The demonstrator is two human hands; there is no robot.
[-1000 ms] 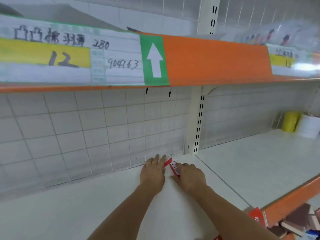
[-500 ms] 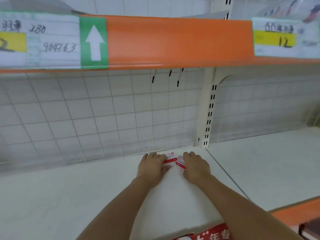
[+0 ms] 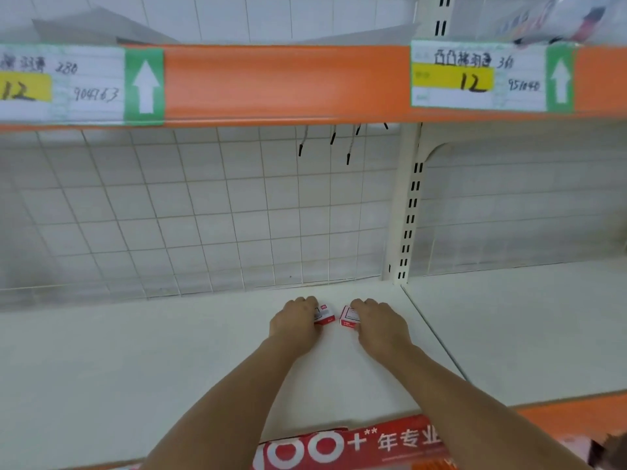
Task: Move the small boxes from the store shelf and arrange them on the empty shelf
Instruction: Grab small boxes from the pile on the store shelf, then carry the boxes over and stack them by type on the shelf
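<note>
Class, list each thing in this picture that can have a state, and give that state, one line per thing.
Left hand: fingers curled, grip on the left box.
Right hand: fingers curled, grip on the right box.
Left box: on the shelf, apart from the other box.
Right box: on the shelf, turned at an angle.
Shelf: holds only these two boxes.

The left hand point(image 3: 293, 322) covers most of one small red-and-white cardboard box point(image 3: 324, 314), and the right hand point(image 3: 380, 322) hides the far side of the other point(image 3: 349, 316); print on both is too small to read. The red printed banner point(image 3: 356, 442) is cut off by the bottom edge, and the left white paper price label point(image 3: 68, 84) by the left edge.
</note>
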